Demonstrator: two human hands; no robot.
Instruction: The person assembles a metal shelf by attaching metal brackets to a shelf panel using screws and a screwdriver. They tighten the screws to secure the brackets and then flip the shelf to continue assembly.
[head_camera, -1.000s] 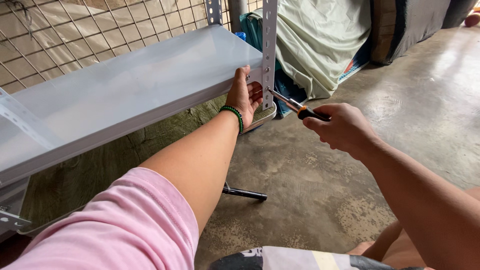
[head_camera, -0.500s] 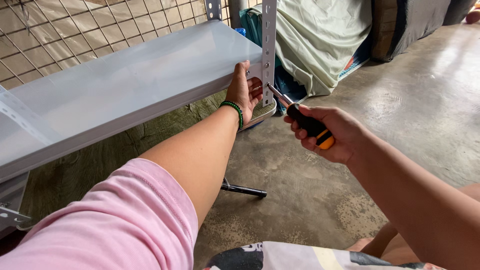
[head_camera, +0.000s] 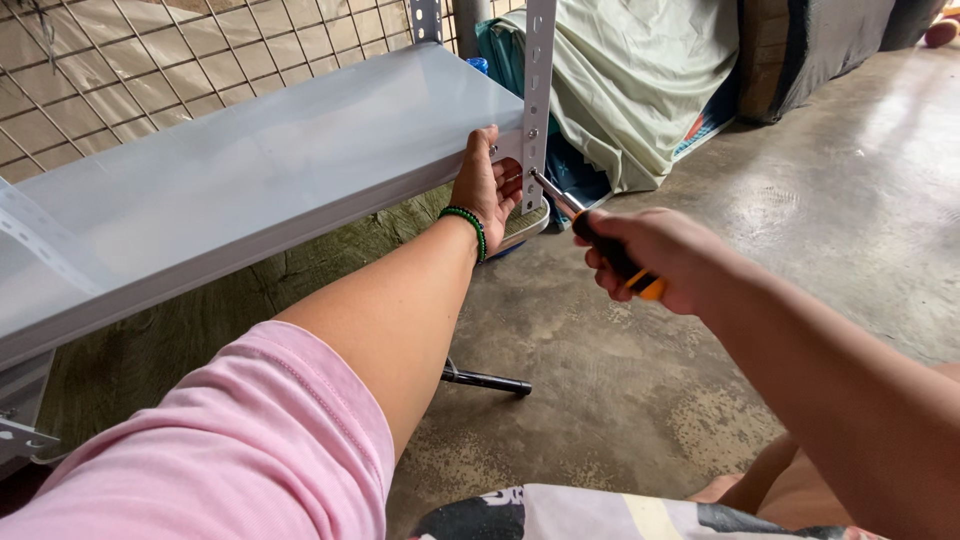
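Our left hand (head_camera: 485, 190) grips the front corner of the grey metal shelf (head_camera: 260, 170), at 12 o'clock. Our right hand (head_camera: 650, 260) is closed around the screwdriver (head_camera: 590, 235), its tip at the slotted upright (head_camera: 537, 100). The shelf looks stiff, smooth, probably light; we hold its folded edge.

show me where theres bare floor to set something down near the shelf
Bare concrete floor lies right of the slotted post, up to the draped cloth. It is crowded at the post, where left hand, right hand and screwdriver meet.
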